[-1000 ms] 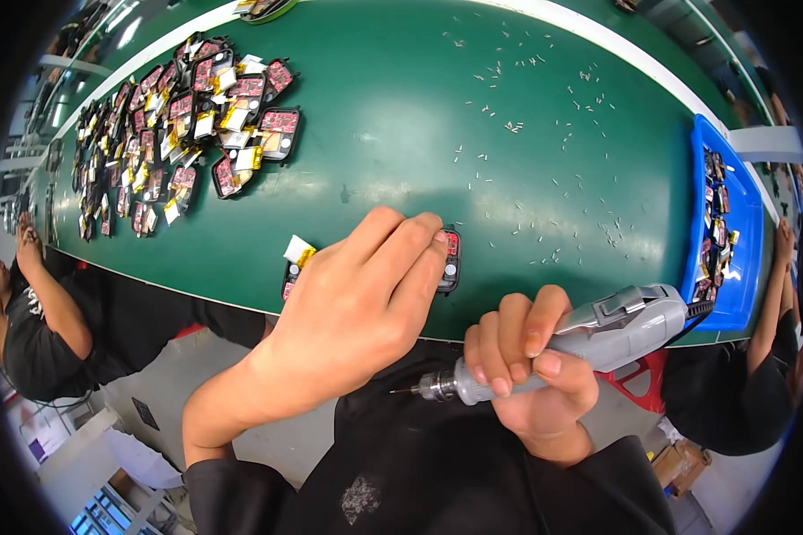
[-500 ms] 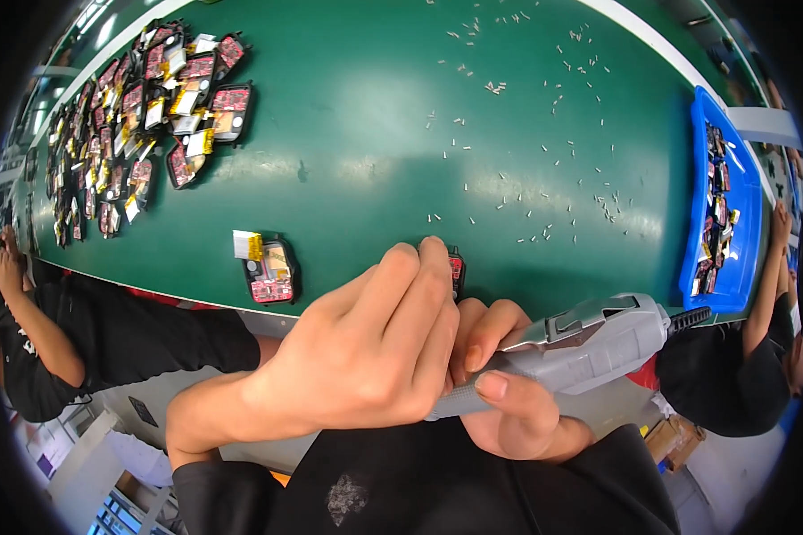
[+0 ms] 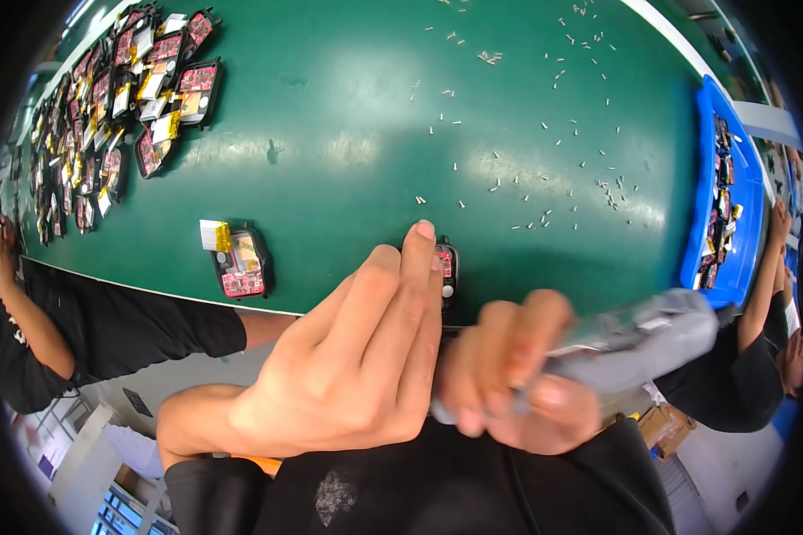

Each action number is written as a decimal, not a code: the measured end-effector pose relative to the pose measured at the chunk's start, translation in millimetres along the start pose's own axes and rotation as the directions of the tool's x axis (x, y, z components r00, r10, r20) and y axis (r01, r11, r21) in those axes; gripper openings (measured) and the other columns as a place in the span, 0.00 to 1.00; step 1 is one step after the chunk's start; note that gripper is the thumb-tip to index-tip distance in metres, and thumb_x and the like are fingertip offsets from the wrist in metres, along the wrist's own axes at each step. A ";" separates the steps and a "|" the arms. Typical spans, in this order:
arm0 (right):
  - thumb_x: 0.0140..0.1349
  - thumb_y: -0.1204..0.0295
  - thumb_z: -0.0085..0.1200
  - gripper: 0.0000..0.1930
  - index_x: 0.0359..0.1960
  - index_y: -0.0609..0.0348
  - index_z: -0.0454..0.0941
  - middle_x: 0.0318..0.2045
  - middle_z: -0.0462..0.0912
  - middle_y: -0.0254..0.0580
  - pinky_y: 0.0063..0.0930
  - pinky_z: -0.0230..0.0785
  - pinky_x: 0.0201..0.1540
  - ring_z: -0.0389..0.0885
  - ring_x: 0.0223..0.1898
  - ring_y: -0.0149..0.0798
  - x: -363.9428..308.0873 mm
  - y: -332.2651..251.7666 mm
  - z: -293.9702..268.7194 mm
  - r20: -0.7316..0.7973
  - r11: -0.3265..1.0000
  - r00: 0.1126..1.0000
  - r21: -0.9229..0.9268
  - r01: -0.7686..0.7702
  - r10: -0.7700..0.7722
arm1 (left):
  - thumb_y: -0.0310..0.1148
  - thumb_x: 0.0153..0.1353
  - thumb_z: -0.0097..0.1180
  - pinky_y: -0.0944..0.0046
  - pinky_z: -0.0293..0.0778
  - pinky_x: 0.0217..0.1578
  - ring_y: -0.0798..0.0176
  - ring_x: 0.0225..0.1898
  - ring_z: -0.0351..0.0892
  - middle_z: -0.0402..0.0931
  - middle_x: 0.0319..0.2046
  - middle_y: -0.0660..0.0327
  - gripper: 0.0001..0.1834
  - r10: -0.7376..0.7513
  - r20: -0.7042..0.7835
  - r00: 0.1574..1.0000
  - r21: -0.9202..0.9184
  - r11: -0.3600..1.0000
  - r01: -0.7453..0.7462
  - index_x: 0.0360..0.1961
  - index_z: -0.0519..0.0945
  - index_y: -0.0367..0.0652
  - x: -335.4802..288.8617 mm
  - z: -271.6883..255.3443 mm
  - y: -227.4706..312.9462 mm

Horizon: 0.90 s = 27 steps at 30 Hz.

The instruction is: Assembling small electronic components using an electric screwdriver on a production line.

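Note:
My left hand point(image 3: 348, 357) bends over a small black device housing point(image 3: 447, 267) with a red circuit board, its fingers together against the housing's left side. The thumb and much of the housing are hidden behind the hand. Wrapped in my right hand point(image 3: 526, 383) is a grey electric screwdriver point(image 3: 642, 343), smeared by motion, its rear end pointing up to the right. I cannot make out its tip. To the left lies another open black housing point(image 3: 251, 259) with a red board, and a silver battery point(image 3: 212, 235) with yellow tape sticks out of it.
Many similar open housings point(image 3: 165, 76) are heaped at the far left of the green table point(image 3: 339, 107). Loose small screws point(image 3: 544, 217) are scattered ahead and to the right. A blue bin point(image 3: 754, 205) holds more boards. Other people's arms point(image 3: 40, 330) show at both sides.
The screwdriver and my right hand have shifted right, away from my left hand. The table's contents appear slightly further left and higher in the view. My left hand stays by the housing.

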State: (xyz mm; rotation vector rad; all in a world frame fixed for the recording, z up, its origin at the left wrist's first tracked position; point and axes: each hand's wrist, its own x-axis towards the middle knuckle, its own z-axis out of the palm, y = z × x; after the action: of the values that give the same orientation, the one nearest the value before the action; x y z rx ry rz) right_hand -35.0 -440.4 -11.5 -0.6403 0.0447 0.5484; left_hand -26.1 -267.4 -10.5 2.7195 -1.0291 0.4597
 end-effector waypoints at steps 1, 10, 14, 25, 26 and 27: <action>0.61 0.69 0.50 0.07 0.32 0.55 0.64 0.24 0.70 0.39 0.31 0.68 0.31 0.74 0.23 0.35 -1.6 -12.0 -1.6 0.069 0.998 0.995 0.011 0.070 -0.070 | 0.19 0.42 0.57 0.63 0.77 0.25 0.51 0.29 0.77 0.79 0.37 0.39 0.14 0.008 -0.013 1.000 -0.016 1.000 -0.008 0.33 0.78 0.19 1.3 0.9 0.7; 0.60 0.71 0.50 0.08 0.34 0.55 0.63 0.16 0.66 0.32 0.19 0.60 0.25 0.67 0.16 0.27 43.0 -63.0 7.4 0.179 0.888 0.882 -0.076 0.454 -0.436 | 0.16 0.42 0.60 0.63 0.76 0.26 0.54 0.30 0.76 0.79 0.39 0.40 0.14 -0.070 -0.059 0.996 -0.004 0.998 0.070 0.34 0.79 0.20 -6.2 7.5 6.9; 0.60 0.70 0.49 0.08 0.34 0.56 0.63 0.17 0.65 0.33 0.22 0.58 0.25 0.65 0.15 0.28 54.3 -68.4 0.2 0.250 0.894 0.893 -0.162 0.419 -0.373 | 0.16 0.40 0.61 0.64 0.76 0.27 0.54 0.30 0.76 0.79 0.38 0.41 0.15 -0.100 -0.088 0.991 -0.006 0.995 0.100 0.33 0.79 0.21 -7.4 9.1 8.4; 0.62 0.68 0.47 0.07 0.32 0.54 0.63 0.19 0.66 0.34 0.25 0.60 0.29 0.67 0.17 0.29 58.2 -68.7 -3.2 0.308 0.887 0.919 -0.310 0.341 -0.246 | 0.15 0.39 0.60 0.64 0.76 0.26 0.54 0.30 0.75 0.80 0.36 0.43 0.15 -0.080 -0.118 0.990 -0.005 0.997 0.080 0.33 0.79 0.22 -9.1 14.5 7.9; 0.62 0.68 0.47 0.07 0.32 0.54 0.63 0.19 0.66 0.34 0.25 0.60 0.29 0.67 0.17 0.29 58.3 -69.0 -1.9 0.306 0.887 0.920 -0.312 0.341 -0.246 | 0.15 0.39 0.60 0.64 0.76 0.26 0.53 0.30 0.75 0.80 0.36 0.42 0.15 -0.064 -0.129 0.990 -0.007 0.998 0.064 0.33 0.79 0.21 -8.8 15.9 7.5; 0.64 0.67 0.46 0.07 0.31 0.54 0.63 0.19 0.66 0.33 0.25 0.61 0.29 0.67 0.18 0.29 58.4 -69.5 -0.5 0.335 0.883 0.921 -0.344 0.318 -0.201 | 0.15 0.39 0.60 0.64 0.76 0.26 0.53 0.30 0.75 0.80 0.36 0.42 0.15 -0.066 -0.130 0.989 -0.009 0.998 0.065 0.33 0.79 0.21 -8.5 18.3 8.4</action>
State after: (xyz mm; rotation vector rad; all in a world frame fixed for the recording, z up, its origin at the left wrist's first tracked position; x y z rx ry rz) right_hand 49.8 -459.4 14.7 -0.9360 -0.4374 0.3826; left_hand -33.8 -273.7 -29.9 2.6691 -0.9036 0.6140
